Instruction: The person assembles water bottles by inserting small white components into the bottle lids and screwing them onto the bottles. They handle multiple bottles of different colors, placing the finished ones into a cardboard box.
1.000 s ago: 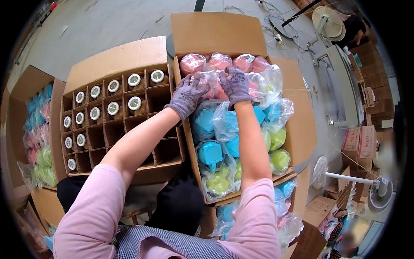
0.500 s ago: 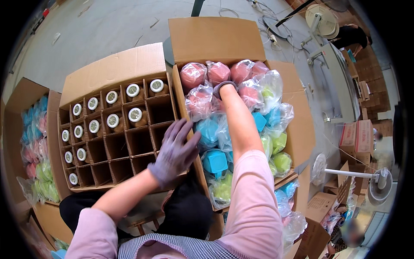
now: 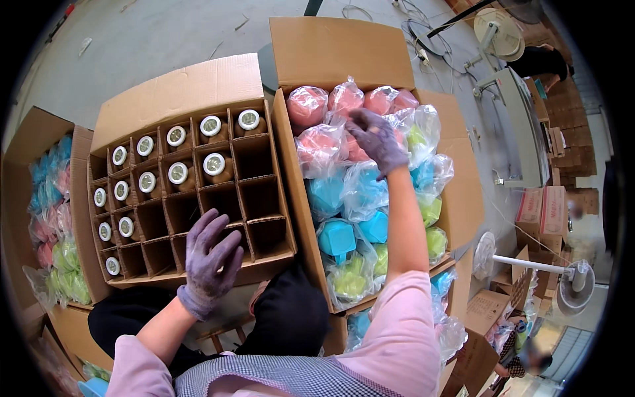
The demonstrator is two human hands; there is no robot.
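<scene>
The right hand [image 3: 378, 140] grasps a pink bagged item [image 3: 357, 142] in the open carton [image 3: 456, 218]. Left of that carton, the left hand [image 3: 210, 259] hovers released, fingers spread, over the divider box [image 3: 173, 92].

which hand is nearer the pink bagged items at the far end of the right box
Right. The right hand rests on the pink bagged items; the left hand hovers over the divided box, well apart from them.

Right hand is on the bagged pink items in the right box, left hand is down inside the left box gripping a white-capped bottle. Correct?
Not quite. The head view shows the left hand empty, open-fingered over the near edge of the divided box, holding no bottle. The right hand is on the bagged pink items, as stated.
</scene>
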